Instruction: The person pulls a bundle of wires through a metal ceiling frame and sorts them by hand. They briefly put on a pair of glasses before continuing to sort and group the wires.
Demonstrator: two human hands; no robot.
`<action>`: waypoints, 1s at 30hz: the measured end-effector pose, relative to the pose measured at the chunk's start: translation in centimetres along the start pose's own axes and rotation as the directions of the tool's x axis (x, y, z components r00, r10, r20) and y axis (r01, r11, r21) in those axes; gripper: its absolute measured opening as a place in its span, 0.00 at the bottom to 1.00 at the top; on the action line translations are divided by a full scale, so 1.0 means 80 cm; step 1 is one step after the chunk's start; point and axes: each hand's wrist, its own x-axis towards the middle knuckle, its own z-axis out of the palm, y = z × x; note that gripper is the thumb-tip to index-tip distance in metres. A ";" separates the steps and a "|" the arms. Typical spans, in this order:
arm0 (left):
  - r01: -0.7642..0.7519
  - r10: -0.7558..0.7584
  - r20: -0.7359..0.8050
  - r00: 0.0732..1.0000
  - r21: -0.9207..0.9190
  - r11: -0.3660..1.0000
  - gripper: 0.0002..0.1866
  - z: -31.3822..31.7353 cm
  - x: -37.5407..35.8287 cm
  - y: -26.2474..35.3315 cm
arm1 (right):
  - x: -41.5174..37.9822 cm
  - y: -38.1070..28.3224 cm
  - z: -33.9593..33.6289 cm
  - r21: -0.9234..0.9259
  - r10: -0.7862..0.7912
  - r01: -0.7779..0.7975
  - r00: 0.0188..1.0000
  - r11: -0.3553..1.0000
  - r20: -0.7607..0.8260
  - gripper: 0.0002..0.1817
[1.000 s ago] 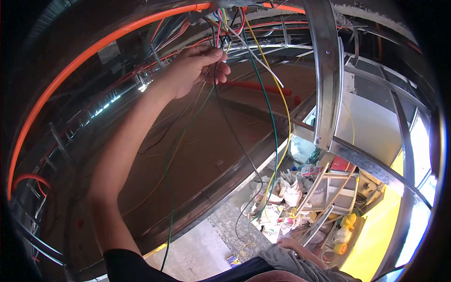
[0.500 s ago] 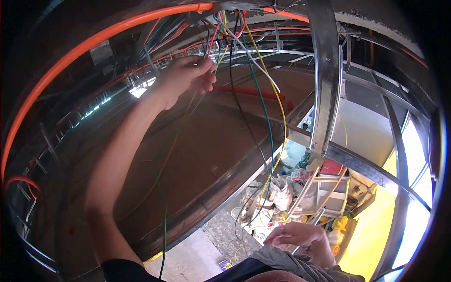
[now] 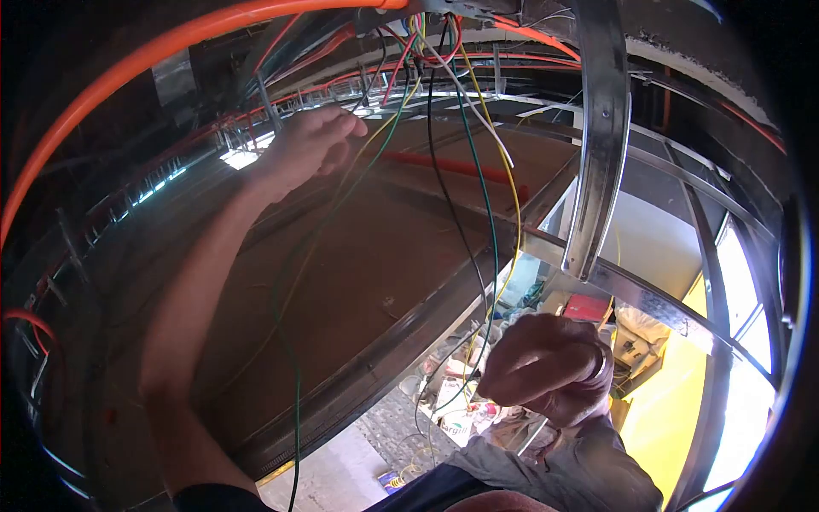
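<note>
My left hand [image 3: 311,147] is raised at the upper left, its fingers curled with thumb and index close together. Whether anything is pinched there I cannot make out. Just right of it hang loose electrical wires from a bundle [image 3: 420,41]: a red wire [image 3: 394,78], a white wire [image 3: 478,115], a black wire [image 3: 437,162], a green wire [image 3: 486,213] and a yellow wire [image 3: 517,218]. Another green wire [image 3: 298,401] runs down past my left forearm. My right hand [image 3: 546,367] is lower right, closed, fingertips pressed together; its contents are hidden.
An orange conduit [image 3: 171,51] curves overhead. A vertical metal stud [image 3: 600,145] stands right of the wires, joining a metal rail [image 3: 648,303]. A broad brown panel [image 3: 375,273] lies beneath the wires. Far below are bags, a red box [image 3: 589,309] and a yellow wall [image 3: 674,410].
My left hand has moved slightly left, away from the hanging wires. My right hand has risen toward the camera and its fingers have closed together. The view has shifted a little.
</note>
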 end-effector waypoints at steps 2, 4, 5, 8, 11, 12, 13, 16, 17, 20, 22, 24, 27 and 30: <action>-0.063 0.066 -0.024 0.998 0.095 0.993 0.17 -0.003 0.001 -0.005 | 0.030 0.001 0.006 0.025 -0.188 0.187 0.979 0.982 0.080 0.18; -0.075 0.080 -0.048 0.996 0.110 0.991 0.17 -0.003 0.001 -0.015 | 0.059 0.001 0.016 0.094 -0.309 0.299 0.944 0.949 0.119 0.17; -0.089 0.099 -0.075 0.992 0.128 0.988 0.17 -0.003 0.003 -0.019 | 0.069 0.001 0.023 0.168 -0.432 0.408 0.889 0.897 0.150 0.16; -0.162 0.186 -0.101 0.977 0.210 0.964 0.17 -0.004 0.007 -0.028 | 0.080 0.002 0.043 0.268 -0.564 0.525 0.820 0.808 0.094 0.14; -0.208 0.245 -0.124 0.961 0.254 0.944 0.18 -0.003 0.009 -0.033 | 0.069 0.000 0.109 0.125 -0.554 0.643 0.728 0.755 -0.404 0.08; -0.196 0.227 -0.118 0.967 0.233 0.953 0.18 -0.002 0.011 -0.035 | 0.059 -0.042 0.040 0.207 -0.287 0.256 0.948 0.944 0.135 0.10; -0.189 0.224 -0.128 0.966 0.241 0.952 0.18 -0.002 0.008 -0.030 | 0.052 -0.051 0.012 0.171 -0.267 0.223 0.914 0.960 0.305 0.11; -0.189 0.236 -0.143 0.961 0.281 0.941 0.17 0.004 0.009 -0.028 | 0.049 -0.043 -0.003 0.009 -0.309 0.321 0.904 0.947 0.296 0.13; -0.191 0.239 -0.143 0.961 0.284 0.939 0.17 0.007 0.012 -0.031 | 0.048 -0.039 -0.010 -0.104 -0.307 0.346 0.911 0.933 0.274 0.14; -0.262 0.342 -0.171 0.924 0.369 0.892 0.16 0.009 0.016 -0.041 | 0.059 -0.018 -0.017 -0.734 -0.246 0.265 0.959 0.625 0.137 0.18; -0.254 0.335 -0.181 0.925 0.363 0.897 0.15 0.013 0.013 -0.039 | 0.084 0.014 -0.018 -0.839 -0.276 0.090 0.958 0.536 -0.073 0.20; -0.250 0.332 -0.186 0.925 0.362 0.898 0.15 0.016 0.010 -0.038 | 0.106 0.061 -0.019 -0.878 -0.323 -0.063 0.915 0.475 -0.241 0.25; -0.265 0.324 -0.173 0.930 0.295 0.918 0.16 0.018 0.001 -0.045 | 0.108 0.125 -0.029 -0.974 -0.215 -0.057 0.971 0.221 -0.105 0.32; -0.255 0.310 -0.149 0.939 0.303 0.918 0.16 0.023 -0.013 -0.042 | 0.109 0.139 -0.019 -0.992 -0.064 -0.060 0.996 0.111 -0.067 0.35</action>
